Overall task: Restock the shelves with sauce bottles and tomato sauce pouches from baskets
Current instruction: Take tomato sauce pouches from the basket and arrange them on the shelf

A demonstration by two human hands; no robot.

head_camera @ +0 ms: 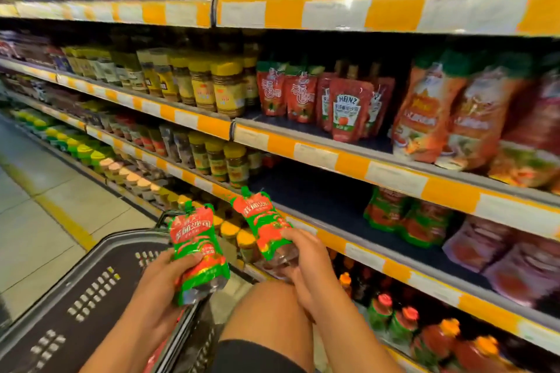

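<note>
At the near left a dark grey plastic shopping basket (75, 297) with slotted walls sits on the tiled floor, its black handle rising at the far rim. Just right of it, the person's left hand (163, 285) curls round the lower half of a red and green tomato sauce pouch (197, 248), thumb across the front, holding it upright above the basket's right edge. Near it to the right, the right hand (306, 263) grips a second red and green tomato sauce pouch (263, 221) by its bottom end, fingers wrapped over the clear base; this pouch tilts with its spout to the far left, in front of the orange-and-white striped edge of the lower shelf (363, 254). A bare knee shows between the two forearms.

Farther off on the left, yellow-lidded glass jars (224, 85) stand in rows on the middle shelf (318, 151). Right of them on the same shelf stand red pouches, one a red Heinz pouch (348, 112) at the front. On the lower shelf there is a bare dark stretch, then more red and green pouches (406, 218) standing well to the right. At the far right of the middle shelf lean large orange printed bags (430, 118). Below, at the near right, red-capped sauce bottles (394, 315) fill the bottom shelf.
</note>
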